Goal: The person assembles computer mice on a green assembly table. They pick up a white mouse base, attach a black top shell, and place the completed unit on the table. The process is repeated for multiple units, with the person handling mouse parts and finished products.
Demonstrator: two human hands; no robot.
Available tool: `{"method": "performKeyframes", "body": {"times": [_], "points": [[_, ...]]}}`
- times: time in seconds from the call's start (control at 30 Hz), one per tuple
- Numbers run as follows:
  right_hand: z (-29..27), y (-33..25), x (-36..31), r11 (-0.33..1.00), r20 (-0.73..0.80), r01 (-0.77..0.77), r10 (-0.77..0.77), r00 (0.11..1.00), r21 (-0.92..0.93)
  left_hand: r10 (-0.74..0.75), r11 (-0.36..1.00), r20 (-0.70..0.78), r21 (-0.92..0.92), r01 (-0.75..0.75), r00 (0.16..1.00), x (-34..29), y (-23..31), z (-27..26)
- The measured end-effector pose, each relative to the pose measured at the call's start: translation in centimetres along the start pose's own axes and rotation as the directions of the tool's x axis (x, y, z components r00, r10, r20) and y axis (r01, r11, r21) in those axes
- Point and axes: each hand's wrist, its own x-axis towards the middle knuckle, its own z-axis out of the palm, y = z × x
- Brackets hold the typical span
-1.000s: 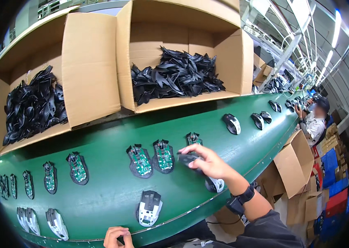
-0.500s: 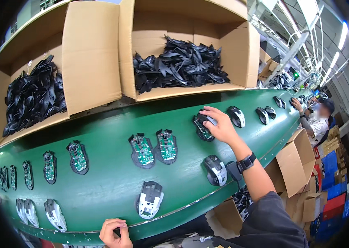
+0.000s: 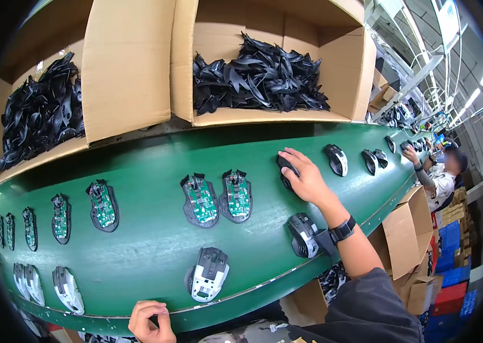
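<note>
My right hand is closed over a computer mouse on the green belt. The mouse's black top shows at its left side; the rest is hidden under my fingers and palm. Below my right wrist lies a grey and white mouse. My left hand rests at the belt's near edge with fingers curled in, and no object shows in it. Another grey and white mouse lies to its upper right. In the middle, two mouse bases with bare green circuit boards lie side by side.
Open cartons of black plastic pieces stand along the belt's far side. More open mouse bases and white-shelled mice lie leftward. Further mice lie right, where a co-worker reaches onto the belt.
My right hand has pressed the black top down over the mouse base, whose green board no longer shows. The left hand stays at the edge. The view has shifted slightly.
</note>
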Motion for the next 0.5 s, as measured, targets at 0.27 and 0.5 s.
{"method": "performKeyframes", "body": {"times": [0.27, 0.5], "points": [[-0.5, -0.2, 0.6, 0.999, 0.052, 0.026, -0.024, 0.998, -0.023, -0.021, 1.0, -0.003, -0.015, 0.021, 1.0, 0.3, -0.1, -0.3], [-2.5, -2.5, 1.7, 0.999, 0.0, -0.033, 0.033, 0.999, -0.007, -0.02, 1.0, 0.005, 0.013, 0.02, 1.0, 0.6, -0.2, -0.8]]}}
